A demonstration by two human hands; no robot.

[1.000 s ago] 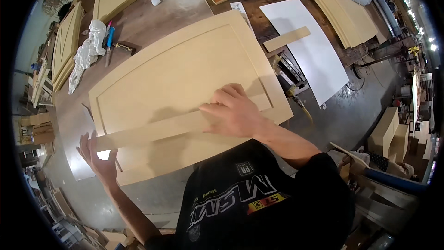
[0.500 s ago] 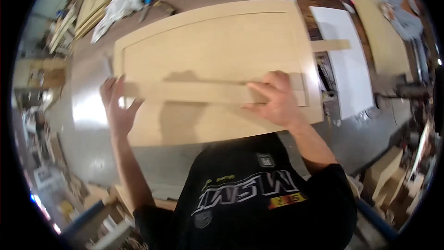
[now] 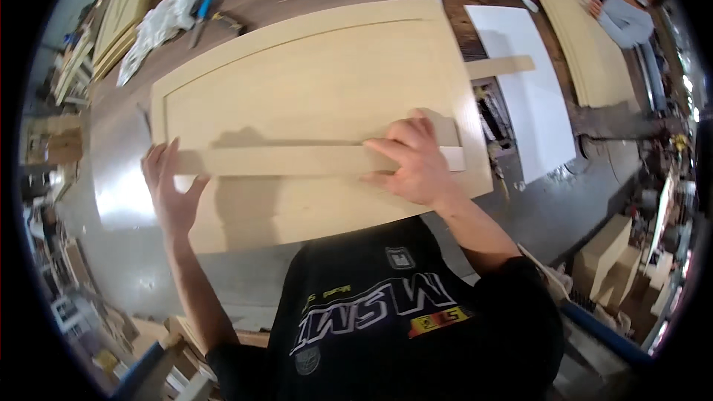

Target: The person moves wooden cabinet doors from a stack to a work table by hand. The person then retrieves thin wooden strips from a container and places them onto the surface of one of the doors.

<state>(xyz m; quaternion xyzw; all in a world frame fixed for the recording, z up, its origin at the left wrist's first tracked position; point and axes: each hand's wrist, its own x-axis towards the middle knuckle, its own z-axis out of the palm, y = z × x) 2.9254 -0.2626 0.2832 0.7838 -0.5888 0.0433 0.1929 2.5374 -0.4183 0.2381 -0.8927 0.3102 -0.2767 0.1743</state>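
Note:
A large pale wooden door panel (image 3: pixel 319 82) with a raised-looking border lies in front of me on the bench. Across its near half runs a narrow pale wood strip (image 3: pixel 290 162), roughly parallel to the near edge. My left hand (image 3: pixel 174 197) pinches the strip's left end, fingers on the far side and thumb on the near side. Farther right, my right hand (image 3: pixel 416 162) grips the same strip between fingers and thumb. The strip's right end sticks out past that hand, inside the panel's right border. Whether the strip touches the panel along its length I cannot tell.
A second strip (image 3: pixel 501 67) juts out at the panel's right, over a white board (image 3: pixel 523 89). Crumpled plastic (image 3: pixel 163 22) and a blue-handled tool (image 3: pixel 205 4) lie far left, near stacked panels (image 3: pixel 130 11). Beyond more boards (image 3: pixel 583 44), another person (image 3: pixel 624 11) is at the far right.
The whole picture has shifted, so panel, strip and hands appear farther left together. Both hands keep their grip, and the strip lies about the same against the panel.

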